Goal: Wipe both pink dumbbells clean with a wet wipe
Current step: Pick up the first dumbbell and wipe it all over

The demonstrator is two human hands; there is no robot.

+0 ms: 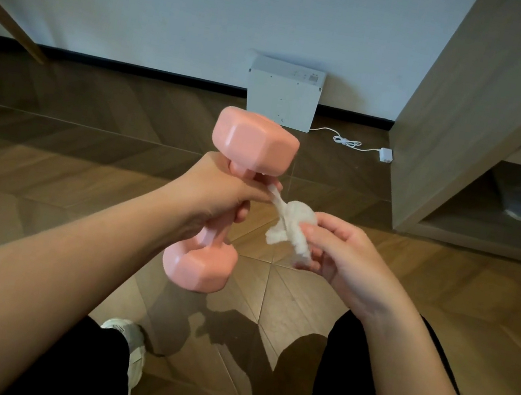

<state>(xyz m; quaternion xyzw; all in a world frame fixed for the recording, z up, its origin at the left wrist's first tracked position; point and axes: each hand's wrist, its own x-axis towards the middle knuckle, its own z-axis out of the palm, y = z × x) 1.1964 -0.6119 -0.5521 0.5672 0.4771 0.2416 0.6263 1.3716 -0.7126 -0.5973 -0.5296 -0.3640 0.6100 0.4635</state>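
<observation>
Head view, left grip point(217, 196) round pink dumbbell point(255, 142); right grip point(347, 251) pinching wet wipe point(296, 224), seemingly touching it; box point(283, 100) behind.

One pink dumbbell point(255, 142) is held in the air, close to upright, its top leaning a little to the right. Its two heads are faceted blocks with flat ends, smooth and matte. The left hand point(217, 196) grips the handle and hides most of it, so only short stubs show next to each head. The wet wipe point(291, 229) is white and crumpled into a loose wad just right of the handle, pinched in the right hand point(346, 254). One twisted corner stretches up-left to the left hand's fingertips, just below the upper head.
</observation>
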